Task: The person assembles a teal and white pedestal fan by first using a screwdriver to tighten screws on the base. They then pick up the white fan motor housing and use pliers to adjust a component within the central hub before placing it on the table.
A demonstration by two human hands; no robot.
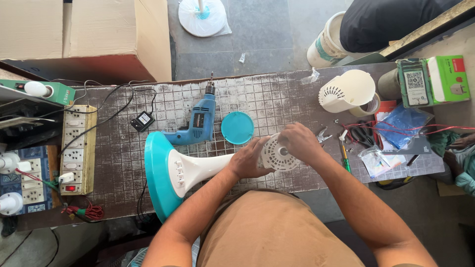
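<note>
A white fan stand with a teal round base (157,173) lies on its side on the workbench. Its white neck (198,168) points right toward a round white vented motor housing (275,155). My left hand (247,160) grips the joint between neck and housing. My right hand (301,143) rests over the top right of the housing, fingers curled on it. A teal round cap (237,127) lies just behind my hands, beside a blue electric drill (198,123).
A white vented cover (346,91) and a tape roll stand at the back right, with scissors (363,134), screws, a green-handled screwdriver (345,157) and plastic bags nearby. Switchboards with sockets (76,148) line the left edge. A cardboard box (84,29) stands behind the bench.
</note>
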